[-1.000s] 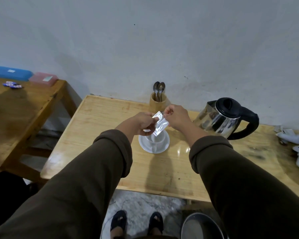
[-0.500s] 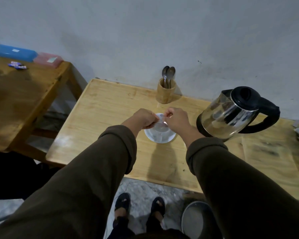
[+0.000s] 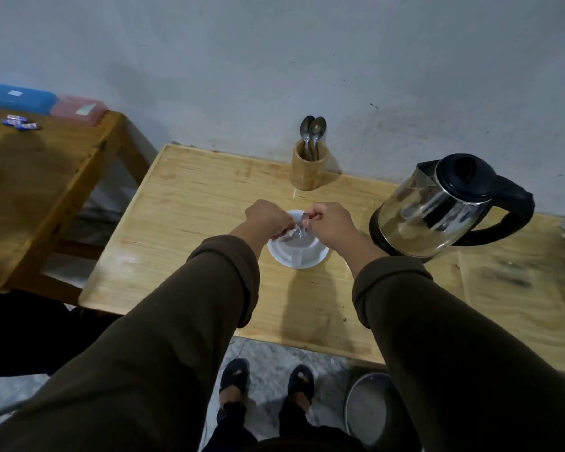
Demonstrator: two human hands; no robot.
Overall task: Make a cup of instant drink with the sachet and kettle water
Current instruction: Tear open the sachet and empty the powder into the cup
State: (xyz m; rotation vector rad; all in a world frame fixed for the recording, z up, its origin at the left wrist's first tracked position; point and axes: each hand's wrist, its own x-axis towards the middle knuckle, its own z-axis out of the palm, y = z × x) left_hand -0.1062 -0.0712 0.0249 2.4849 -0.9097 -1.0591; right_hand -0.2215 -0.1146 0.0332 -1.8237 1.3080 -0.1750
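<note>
A small silver sachet (image 3: 297,230) is pinched between my left hand (image 3: 268,218) and my right hand (image 3: 331,223), directly above a white cup (image 3: 302,252) on a white saucer (image 3: 281,256). Both hands hide most of the sachet and the cup's mouth. A steel kettle (image 3: 437,207) with a black lid and handle stands on the wooden table (image 3: 193,223) to the right of the cup, its spout towards the wall.
A wooden holder (image 3: 308,168) with two spoons (image 3: 312,130) stands against the wall behind the cup. A lower side table (image 3: 40,190) at left carries blue and pink boxes. A metal bowl (image 3: 369,409) sits on the floor near my feet.
The view has tilted down and nearer the table. My hands have lowered the sachet from above the cup to just over its mouth, and it now looks crumpled between my fingers.
</note>
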